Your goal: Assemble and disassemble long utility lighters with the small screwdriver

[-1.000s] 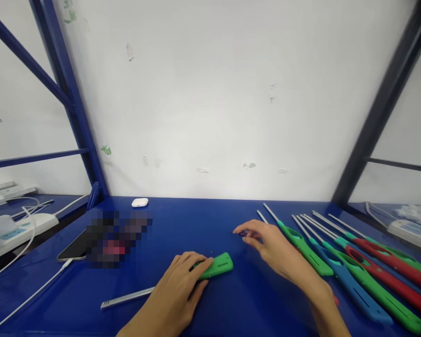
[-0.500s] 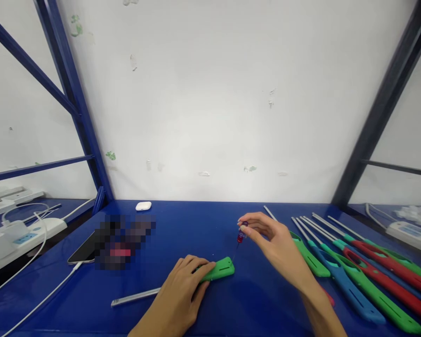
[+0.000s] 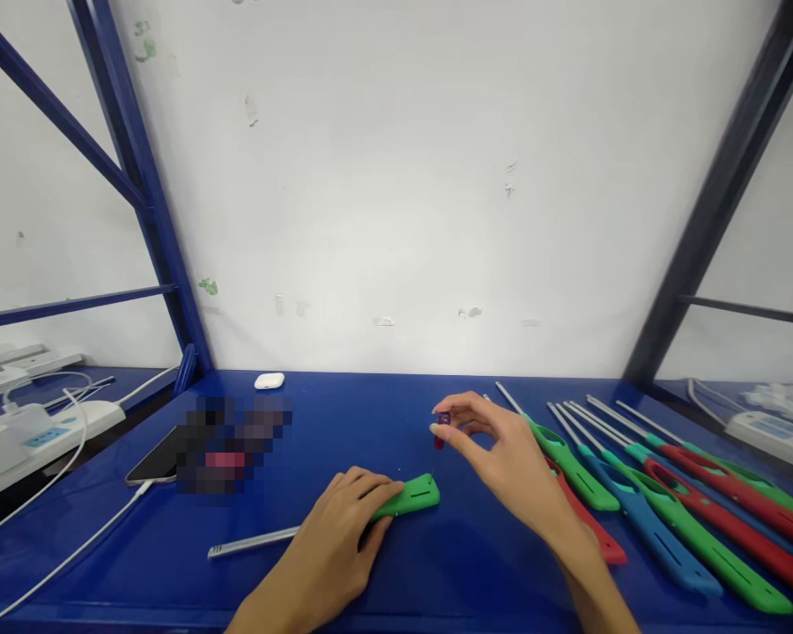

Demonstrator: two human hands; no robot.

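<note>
My left hand (image 3: pixel 334 550) lies flat over a green long-nosed lighter (image 3: pixel 410 496) and holds it down on the blue table (image 3: pixel 344 423). Its silver metal tube (image 3: pixel 255 541) sticks out to the left. My right hand (image 3: pixel 502 458) hovers just above and right of the green handle's end. Thumb and fingertips pinch a small red and purple part (image 3: pixel 441 427), from which a thin wire hangs down toward the handle.
A row of several red, green and blue lighters (image 3: pixel 667 502) lies at the right, tubes pointing back. A white earbud case (image 3: pixel 269 380) sits by the wall. A phone (image 3: pixel 151 462) with a white cable and power strips (image 3: pixel 33 431) are at the left.
My right hand picked the small red part off the table, lifted it and moved it left toward the green handle. The left hand stayed on the lighter.
</note>
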